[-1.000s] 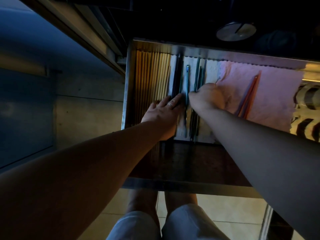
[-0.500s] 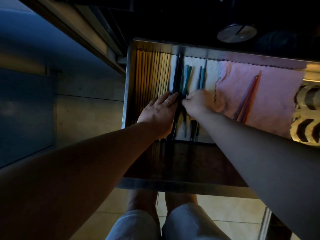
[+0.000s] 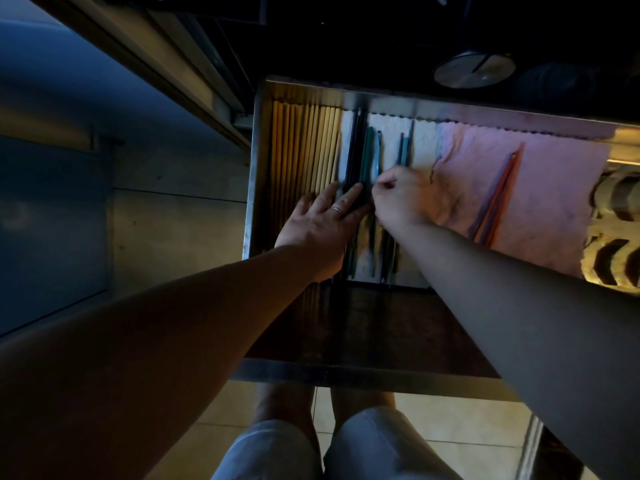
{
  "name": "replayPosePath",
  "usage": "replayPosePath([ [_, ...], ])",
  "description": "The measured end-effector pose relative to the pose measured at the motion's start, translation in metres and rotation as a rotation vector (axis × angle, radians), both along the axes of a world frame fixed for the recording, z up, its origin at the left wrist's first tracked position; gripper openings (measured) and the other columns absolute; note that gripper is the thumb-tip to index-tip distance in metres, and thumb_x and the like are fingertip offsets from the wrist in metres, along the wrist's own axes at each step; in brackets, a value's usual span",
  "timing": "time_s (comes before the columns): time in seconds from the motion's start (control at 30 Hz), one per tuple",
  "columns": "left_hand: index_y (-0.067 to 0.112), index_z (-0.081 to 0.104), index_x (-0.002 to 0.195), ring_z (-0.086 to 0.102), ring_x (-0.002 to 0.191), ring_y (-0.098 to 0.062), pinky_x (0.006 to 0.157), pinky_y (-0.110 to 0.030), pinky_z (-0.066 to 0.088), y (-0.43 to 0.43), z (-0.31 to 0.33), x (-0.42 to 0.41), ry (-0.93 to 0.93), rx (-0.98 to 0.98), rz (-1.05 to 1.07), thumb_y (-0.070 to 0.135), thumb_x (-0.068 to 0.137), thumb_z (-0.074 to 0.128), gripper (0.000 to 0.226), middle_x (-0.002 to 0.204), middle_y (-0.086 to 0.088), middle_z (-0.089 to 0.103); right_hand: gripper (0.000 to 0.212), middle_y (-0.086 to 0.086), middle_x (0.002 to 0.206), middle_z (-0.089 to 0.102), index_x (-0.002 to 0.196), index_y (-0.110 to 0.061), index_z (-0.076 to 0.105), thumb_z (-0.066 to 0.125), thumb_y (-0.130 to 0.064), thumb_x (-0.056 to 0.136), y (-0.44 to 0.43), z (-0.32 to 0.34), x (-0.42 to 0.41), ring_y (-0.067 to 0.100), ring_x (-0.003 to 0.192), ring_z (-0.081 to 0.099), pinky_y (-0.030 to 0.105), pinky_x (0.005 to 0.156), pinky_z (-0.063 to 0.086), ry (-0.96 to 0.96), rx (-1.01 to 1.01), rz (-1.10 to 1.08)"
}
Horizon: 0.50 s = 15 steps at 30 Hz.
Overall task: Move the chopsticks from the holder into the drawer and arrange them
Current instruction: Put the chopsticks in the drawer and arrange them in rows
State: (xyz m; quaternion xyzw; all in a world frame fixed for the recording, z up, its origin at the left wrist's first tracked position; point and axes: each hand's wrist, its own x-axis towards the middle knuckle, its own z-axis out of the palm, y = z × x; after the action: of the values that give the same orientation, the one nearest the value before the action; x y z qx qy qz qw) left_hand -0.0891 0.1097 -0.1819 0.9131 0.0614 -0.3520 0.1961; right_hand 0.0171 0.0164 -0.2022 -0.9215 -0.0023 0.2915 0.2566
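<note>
The drawer [image 3: 254, 168] is pulled open, and all chopsticks in view lie inside it, running from its far wall toward its near edge.

1. Wooden chopsticks [image 3: 304, 150] lie packed side by side against the drawer's left wall.
2. Black chopsticks [image 3: 355, 143] lie just right of the wooden set, on a white liner [image 3: 391, 131] in the drawer's middle.
3. Teal chopsticks [image 3: 367, 154] lie just beside the black ones on the same liner.
4. Blue-grey chopsticks [image 3: 403, 150] lie a little further right, apart from the teal ones.
5. Orange and purple chopsticks [image 3: 498, 195] lie tilted on a pink cloth [image 3: 540, 202] in the drawer's right part.

The left hand [image 3: 322, 223] lies flat with its fingers straight. It presses on the near halves of the wooden and black chopsticks. A ring [image 3: 336, 209] shows on one finger.

The right hand [image 3: 403, 199] is over the drawer's middle with its fingers curled. Thumb and fingertips meet in a narrow pinch on the teal chopsticks. How many sticks the pinch takes in cannot be told.

A round metal disc [image 3: 474, 69] sits in the dark beyond the drawer's far wall.
</note>
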Motion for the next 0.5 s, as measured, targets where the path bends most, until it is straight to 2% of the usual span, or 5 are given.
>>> replayPosePath([
  [0.07,0.04,-0.004,0.155,-0.021,0.148,-0.021,0.118,-0.053,0.002,-0.001,-0.0015,0.0008,0.006,0.006,-0.019,0.014,0.095,0.046,0.082,0.161,0.011,-0.023,0.015,0.004,0.104,0.07,0.098,-0.012,0.07,0.06,-0.012,0.087,-0.0067,-0.002,-0.0006,0.018,0.096,0.064,0.02,0.078,0.044,-0.03,-0.021,0.02],
  [0.17,0.039,-0.006,0.155,-0.023,0.148,-0.021,0.118,-0.055,0.003,-0.0011,-0.0045,-0.0014,0.024,0.002,-0.03,0.016,0.096,0.044,0.081,0.16,0.012,-0.025,0.012,0.007,0.104,0.071,0.097,-0.012,0.069,0.063,-0.014,0.086,-0.0118,-0.0057,-0.003,0.022,0.097,0.065,0.027,0.082,0.05,-0.048,-0.027,0.059],
  [0.23,0.038,-0.009,0.155,-0.023,0.148,-0.022,0.119,-0.056,0.005,0.0003,-0.0057,-0.0036,0.017,-0.003,-0.038,0.017,0.096,0.044,0.081,0.16,0.011,-0.025,0.013,0.007,0.102,0.071,0.096,-0.012,0.07,0.063,-0.018,0.087,-0.0106,-0.0053,-0.0041,0.023,0.096,0.066,0.026,0.079,0.05,-0.055,-0.06,0.103],
  [0.33,0.037,-0.01,0.154,-0.024,0.147,-0.021,0.118,-0.055,0.003,0.0003,-0.0067,-0.0034,0.034,-0.003,-0.034,0.016,0.096,0.044,0.083,0.159,0.013,-0.027,0.019,0.005,0.1,0.071,0.096,-0.013,0.068,0.062,-0.029,0.088,-0.0093,-0.003,-0.0025,0.023,0.094,0.066,0.021,0.07,0.041,-0.1,-0.16,0.163],
  [0.5,0.037,-0.01,0.154,-0.025,0.147,-0.02,0.118,-0.054,0.001,-0.0018,-0.0074,-0.0023,0.036,0.008,-0.03,0.015,0.096,0.044,0.083,0.158,0.014,-0.028,0.024,0.005,0.097,0.07,0.096,-0.013,0.07,0.059,-0.034,0.09,-0.0072,-0.005,0.0006,0.023,0.092,0.066,0.022,0.067,0.035,-0.076,-0.254,0.215],
])
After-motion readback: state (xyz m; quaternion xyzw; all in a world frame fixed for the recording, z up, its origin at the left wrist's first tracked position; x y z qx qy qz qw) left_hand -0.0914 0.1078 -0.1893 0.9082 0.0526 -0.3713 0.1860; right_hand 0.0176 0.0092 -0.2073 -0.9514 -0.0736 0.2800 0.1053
